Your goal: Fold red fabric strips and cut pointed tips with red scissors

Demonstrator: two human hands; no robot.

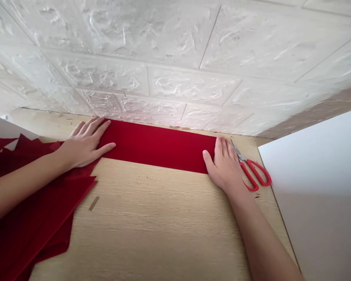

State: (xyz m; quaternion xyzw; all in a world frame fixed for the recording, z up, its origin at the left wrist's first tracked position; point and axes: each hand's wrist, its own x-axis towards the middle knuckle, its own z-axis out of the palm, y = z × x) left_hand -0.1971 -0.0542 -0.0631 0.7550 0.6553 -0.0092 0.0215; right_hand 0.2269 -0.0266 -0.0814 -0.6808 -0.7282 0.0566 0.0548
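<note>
flat palms at both ends of a red strip

the left hand lies palm down over the left end of the red strip, thumb spread away from the fingers. the right hand covers the right end, fingers close together, thumb out to the side; neither hand is pinching. the strip lies flat on the wooden table, near the wall. it looks like fabric, probably light, soft and limp, unlikely to break but ready to crease or slide; the two short ends or the corners seem the best hold.

just beside the right hand lie red-handled scissors. under and beside the left forearm is a loose red cloth heap, near a small tan scrap. nothing in view is plainly a container.
</note>
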